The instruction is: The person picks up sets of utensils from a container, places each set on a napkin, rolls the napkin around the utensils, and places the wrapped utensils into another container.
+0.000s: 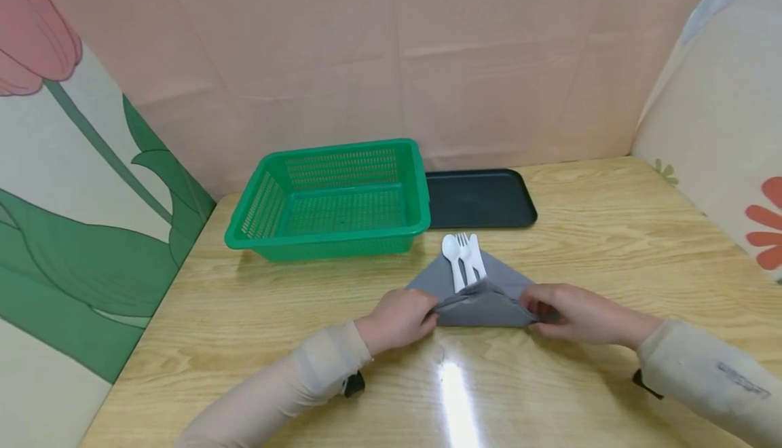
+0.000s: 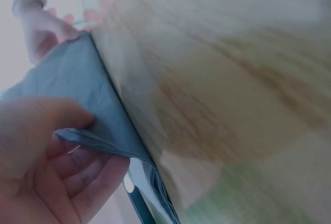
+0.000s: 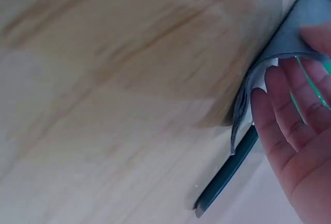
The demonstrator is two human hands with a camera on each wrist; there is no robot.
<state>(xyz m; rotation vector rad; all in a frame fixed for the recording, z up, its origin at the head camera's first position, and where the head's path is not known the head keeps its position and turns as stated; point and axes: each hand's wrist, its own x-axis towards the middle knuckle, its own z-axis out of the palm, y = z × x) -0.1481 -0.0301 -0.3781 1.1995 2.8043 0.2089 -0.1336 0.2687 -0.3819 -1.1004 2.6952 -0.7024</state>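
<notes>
A grey napkin lies on the table with its near part folded up over the handles of white plastic cutlery. A spoon, a fork and a knife lie side by side on it, their heads showing beyond the fold. My left hand pinches the fold's left end between thumb and fingers, as the left wrist view shows close up. At the right end my right hand pinches the cloth, thumb on top and fingers beneath. The cutlery's lower handles are hidden under the cloth.
Behind and left of the napkin stands a green plastic basket with slotted sides. A black tray lies flat beside it, partly behind the basket. The wooden table meets a pink cloth backdrop and patterned side walls.
</notes>
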